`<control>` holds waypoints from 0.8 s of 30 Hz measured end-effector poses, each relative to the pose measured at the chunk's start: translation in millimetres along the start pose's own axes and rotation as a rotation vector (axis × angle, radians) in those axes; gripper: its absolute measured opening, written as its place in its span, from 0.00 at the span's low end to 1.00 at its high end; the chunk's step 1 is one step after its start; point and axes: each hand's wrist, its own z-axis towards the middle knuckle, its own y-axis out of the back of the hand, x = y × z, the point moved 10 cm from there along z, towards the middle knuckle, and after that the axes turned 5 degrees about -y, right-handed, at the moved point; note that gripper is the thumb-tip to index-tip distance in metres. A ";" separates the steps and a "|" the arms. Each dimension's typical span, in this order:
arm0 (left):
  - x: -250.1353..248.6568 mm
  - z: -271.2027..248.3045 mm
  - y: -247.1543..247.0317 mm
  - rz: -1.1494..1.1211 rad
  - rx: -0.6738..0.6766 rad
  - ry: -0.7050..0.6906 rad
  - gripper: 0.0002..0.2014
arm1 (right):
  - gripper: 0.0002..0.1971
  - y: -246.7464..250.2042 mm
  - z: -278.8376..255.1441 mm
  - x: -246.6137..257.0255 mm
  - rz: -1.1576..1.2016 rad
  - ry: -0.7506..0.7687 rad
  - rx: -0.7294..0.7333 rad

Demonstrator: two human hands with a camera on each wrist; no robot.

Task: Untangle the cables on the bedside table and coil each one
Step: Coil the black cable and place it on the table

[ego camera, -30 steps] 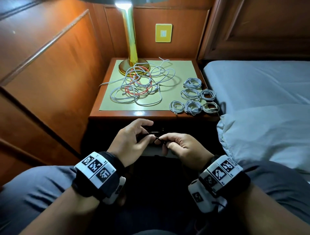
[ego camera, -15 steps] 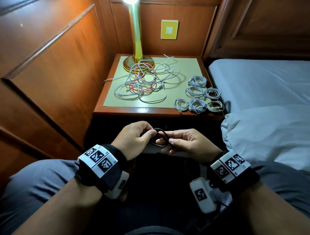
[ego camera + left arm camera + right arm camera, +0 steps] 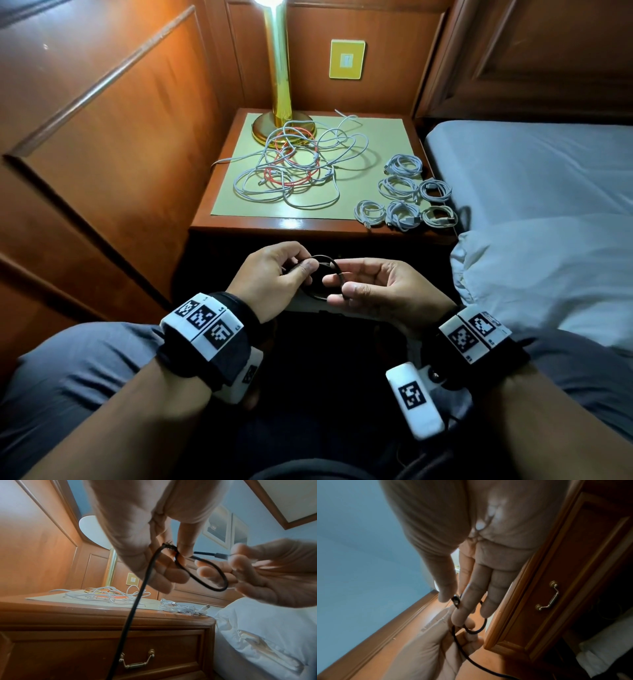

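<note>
Since the earlier frames both hands have risen a little and the black cable (image 3: 322, 274), then pinched almost straight between them, is now bent into one round loop. Left hand (image 3: 274, 277) pinches the crossing of this loop between thumb and forefinger, and the long free part hangs down from there in front of the drawer (image 3: 102, 654). Right hand (image 3: 373, 287) holds the plug (image 3: 221, 555) between thumb and forefinger, with the other fingers almost straight inside the loop. I judge the cable light, thin and flexible but a little springy, so the loop may open if the crossing is released; it is best held at that crossing and fed turn by turn. Farther, on the bedside table (image 3: 246, 226), six white coils (image 3: 404, 195) lie at the right front corner. The tangle (image 3: 294, 168) of white and red cables lies in the middle, reaching the lamp (image 3: 279, 89) at the back edge.
</note>
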 end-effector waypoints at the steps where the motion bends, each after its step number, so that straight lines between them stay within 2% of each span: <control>1: 0.4 -0.6 -0.6 -0.023 0.001 0.013 0.08 | 0.24 -4.6 -0.6 -1.2 0.016 -0.007 0.027; 3: -1.7 -2.2 -3.9 -0.110 0.014 0.030 0.08 | 0.24 -10.9 -1.4 -3.3 0.012 -0.011 0.055; 6: -5.3 -4.9 -8.1 -0.255 0.027 0.059 0.07 | 0.20 -4.9 -0.2 -4.6 -0.125 -0.012 -0.037; 11: -5.2 -9.0 -15.9 -0.456 0.063 0.159 0.09 | 0.02 13.4 2.0 12.8 -0.496 0.169 -0.268; 16: -6.4 -8.4 -22.5 -0.457 0.096 0.154 0.07 | 0.05 18.2 3.0 17.5 -0.653 0.251 -0.320; 19: -5.6 -4.4 -12.5 -0.357 0.035 0.103 0.05 | 0.04 15.8 5.6 14.6 -0.668 0.186 -0.268; 21: -5.9 -1.5 -4.1 -0.335 -0.015 0.067 0.02 | 0.07 15.9 8.3 10.8 -0.628 0.139 -0.220; 24: -6.1 1.3 6.3 -0.365 -0.074 0.035 0.02 | 0.12 11.2 7.6 15.9 -0.591 0.150 -0.165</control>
